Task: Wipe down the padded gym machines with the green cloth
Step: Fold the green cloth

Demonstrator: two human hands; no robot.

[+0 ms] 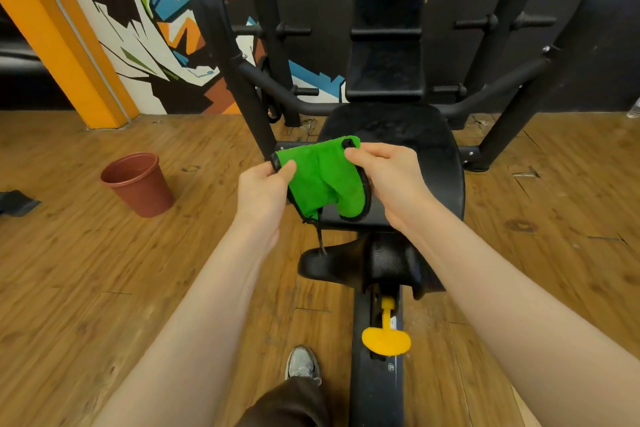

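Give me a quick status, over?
Left hand and right hand both pinch the green cloth above the seat pad. Not wiping yet. Nothing in the way.

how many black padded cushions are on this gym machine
3. The wide black padded seat lies under the green cloth; the black padded backrest stands behind it; a small black headrest pad sits above that. Others may be hidden.
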